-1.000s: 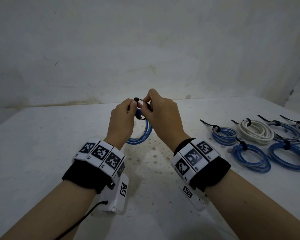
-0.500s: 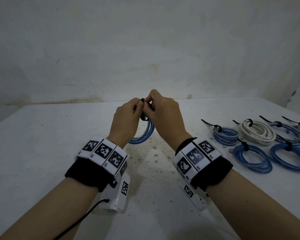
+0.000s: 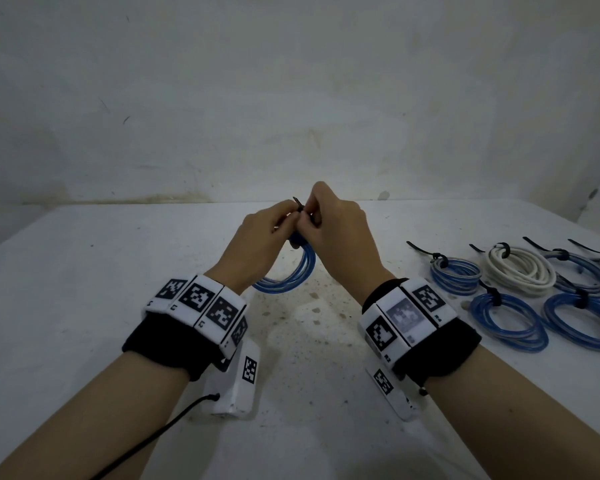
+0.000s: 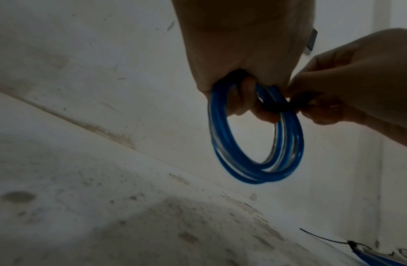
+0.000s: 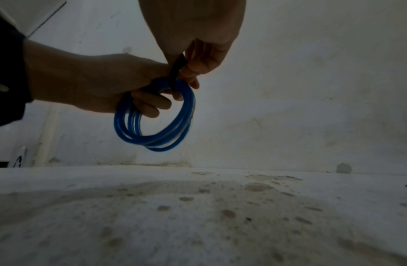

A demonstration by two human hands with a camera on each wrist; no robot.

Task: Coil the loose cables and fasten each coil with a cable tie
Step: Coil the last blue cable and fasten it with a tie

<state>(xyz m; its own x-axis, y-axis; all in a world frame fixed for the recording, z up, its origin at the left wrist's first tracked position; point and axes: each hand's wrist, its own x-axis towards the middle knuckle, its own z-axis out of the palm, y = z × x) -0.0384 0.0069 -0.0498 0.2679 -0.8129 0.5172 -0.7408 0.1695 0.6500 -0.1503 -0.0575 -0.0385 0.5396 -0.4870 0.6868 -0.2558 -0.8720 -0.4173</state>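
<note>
A blue cable coil (image 3: 291, 275) (image 4: 255, 144) (image 5: 154, 122) hangs above the white table (image 3: 84, 289). My left hand (image 3: 260, 237) (image 4: 243, 59) (image 5: 102, 84) grips its top, fingers curled through the loop. A black cable tie (image 3: 299, 206) (image 4: 280, 108) (image 5: 176, 70) wraps the top of the coil. My right hand (image 3: 333, 223) (image 4: 348, 86) (image 5: 198, 54) pinches the tie right beside the left hand's fingers. The tie's tip sticks up between the two hands in the head view.
Several tied coils lie at the right of the table: blue ones (image 3: 456, 275) (image 3: 510, 322) (image 3: 582, 320) and a white one (image 3: 520, 268), each with a black tie tail. A stained wall (image 3: 291, 98) stands behind the table.
Both hands have stayed together at the top of the coil; the tie's tip now pokes up between them, and the hands sit slightly lower in the view.
</note>
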